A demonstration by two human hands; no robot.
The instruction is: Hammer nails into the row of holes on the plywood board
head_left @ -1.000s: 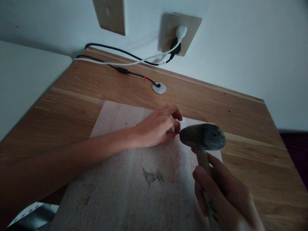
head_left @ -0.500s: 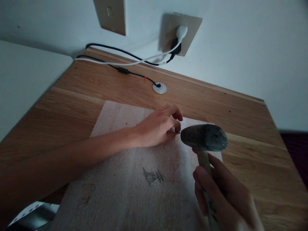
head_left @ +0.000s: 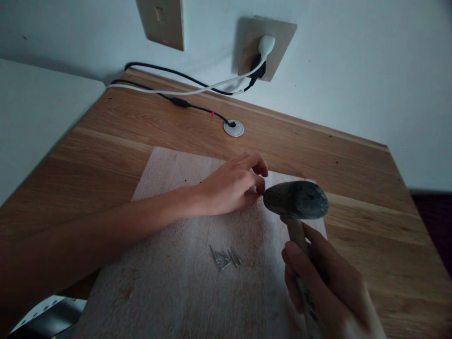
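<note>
My right hand [head_left: 328, 282] is wrapped around the pale handle of a mallet [head_left: 295, 199] with a dark, rounded head. The mallet head is raised over the right part of a whitish wooden board [head_left: 169, 292]. On the board rests my left hand [head_left: 235, 186], its thumb and index finger pinched on a nail [head_left: 262, 194], of which only a small bit shows beside the mallet head. The other fingers are curled. Several loose silver nails [head_left: 226, 258] lie in a small pile on the board, nearer to me than my left hand.
The board lies on a wooden desk [head_left: 370, 226]. Behind it are a round cable grommet [head_left: 233, 128], black and white cables [head_left: 158, 92] and a wall socket [head_left: 278, 49] with plugs in it. A white panel [head_left: 42, 108] stands at the left.
The mallet head has shifted slightly left, closer to the fingertips of my left hand. My left hand stays in the same place, and the pile of nails is unchanged.
</note>
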